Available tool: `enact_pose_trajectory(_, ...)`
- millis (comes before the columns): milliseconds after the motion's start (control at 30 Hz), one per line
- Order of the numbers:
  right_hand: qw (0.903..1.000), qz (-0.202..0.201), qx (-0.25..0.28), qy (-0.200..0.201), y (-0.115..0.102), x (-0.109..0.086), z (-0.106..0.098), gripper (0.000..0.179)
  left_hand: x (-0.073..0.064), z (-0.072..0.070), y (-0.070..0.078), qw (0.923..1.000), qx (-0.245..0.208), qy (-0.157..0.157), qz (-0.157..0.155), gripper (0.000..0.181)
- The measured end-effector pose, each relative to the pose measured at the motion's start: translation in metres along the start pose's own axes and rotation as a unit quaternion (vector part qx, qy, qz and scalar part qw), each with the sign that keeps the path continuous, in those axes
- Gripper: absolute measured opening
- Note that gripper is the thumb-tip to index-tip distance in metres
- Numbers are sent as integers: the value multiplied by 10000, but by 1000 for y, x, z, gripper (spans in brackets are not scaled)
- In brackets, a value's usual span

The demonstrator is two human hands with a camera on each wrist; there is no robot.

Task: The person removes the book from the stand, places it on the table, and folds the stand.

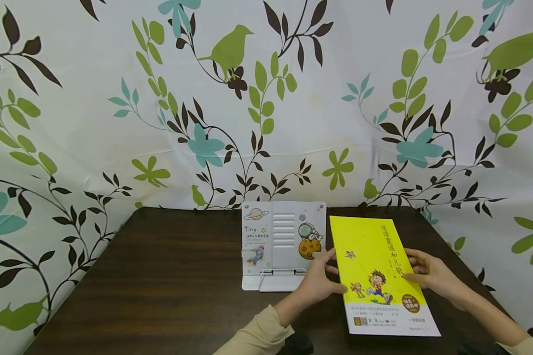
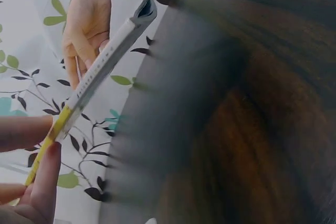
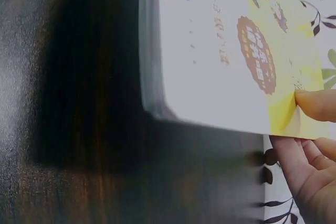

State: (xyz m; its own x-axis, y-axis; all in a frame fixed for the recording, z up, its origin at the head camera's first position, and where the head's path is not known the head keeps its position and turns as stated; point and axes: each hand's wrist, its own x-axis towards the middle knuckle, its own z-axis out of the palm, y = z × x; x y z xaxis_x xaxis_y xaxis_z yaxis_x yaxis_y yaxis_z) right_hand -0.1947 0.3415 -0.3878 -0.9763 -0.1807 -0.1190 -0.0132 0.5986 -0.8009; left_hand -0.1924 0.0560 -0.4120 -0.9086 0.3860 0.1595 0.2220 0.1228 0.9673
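A yellow book (image 1: 360,256) with a white lower band and a cartoon child on its cover is held by both hands at its side edges. My left hand (image 1: 318,280) grips the left edge, thumb on the cover side and fingers behind. On the right edge, my right hand (image 1: 435,276) pinches the book with its thumb over the cover. Seen from the left wrist, the book's spine (image 2: 100,72) is edge-on and raised off the table. In the right wrist view the lower corner of the book (image 3: 210,87) hangs over the dark tabletop.
Left of the book stands a white book stand (image 1: 284,246) with a space print and a wire holder, partly overlapped by my left hand. The dark wooden table (image 1: 160,276) reaches back to a wall covering (image 1: 293,98) patterned with leaves and birds.
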Motion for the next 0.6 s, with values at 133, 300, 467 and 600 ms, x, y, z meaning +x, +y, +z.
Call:
enact_pose_trajectory(133,9996,167,190,-120,6,2,-1,83,-1,7,-7,9996,-65,181,-228,83)
enact_pose_trajectory(300,9973,402,475,-382,14,9,-2,84,0,14,-13,9971,-179,539,-514,80)
enact_pose_trajectory(467,9924,658,838,-616,23,15,-2,88,2,20,-17,9943,-73,696,-806,80)
enact_pose_trajectory(600,9877,725,1055,-901,31,17,-3,89,5,24,-20,9924,137,716,-994,80)
